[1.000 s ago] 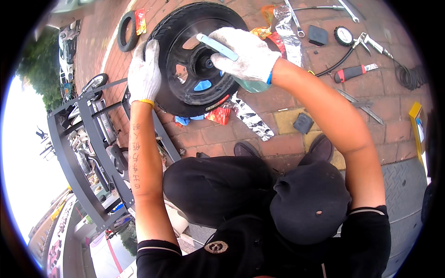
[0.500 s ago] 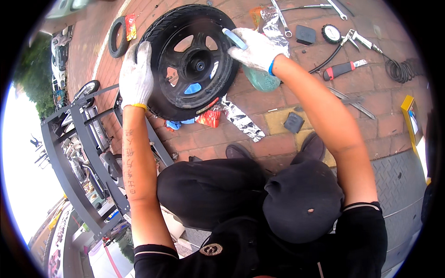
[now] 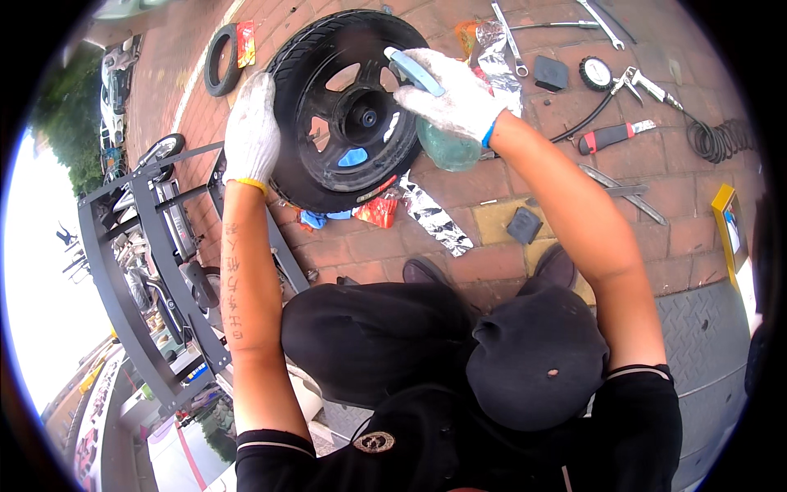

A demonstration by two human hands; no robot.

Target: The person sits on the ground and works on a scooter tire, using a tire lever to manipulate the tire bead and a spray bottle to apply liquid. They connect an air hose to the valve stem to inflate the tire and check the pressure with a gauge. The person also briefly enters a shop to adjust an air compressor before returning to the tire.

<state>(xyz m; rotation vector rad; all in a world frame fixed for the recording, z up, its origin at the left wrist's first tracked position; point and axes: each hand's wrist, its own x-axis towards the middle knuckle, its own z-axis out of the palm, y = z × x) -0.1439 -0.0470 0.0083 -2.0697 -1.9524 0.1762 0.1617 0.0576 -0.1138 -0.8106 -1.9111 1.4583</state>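
A black wheel with its tyre (image 3: 288,152) stands tilted in front of me on the brick paving. My left hand (image 3: 252,131), in a white knitted glove with a yellow cuff, grips the tyre's left side. Over the wheel's right side, my right hand (image 3: 455,94) is wrapped round the neck of a spray bottle (image 3: 447,148). Its body is translucent green and its head is blue and white, pointing up and left. The right fingers are partly hidden behind the bottle head. A blue cloth (image 3: 352,157) shows through a gap between the spokes.
A small tyre (image 3: 213,70) lies far left. Wrenches (image 3: 512,41), a pressure gauge (image 3: 596,74) with hose, a red-black knife (image 3: 602,139) and flat metal levers (image 3: 627,191) lie at right. Foil wrapping (image 3: 433,215) sits below the wheel; a grey metal frame (image 3: 147,271) stands at left.
My right hand has moved a little left and lower with the spray bottle, nearer the wheel's hub. My left hand stays on the tyre; the whole view has shifted slightly.
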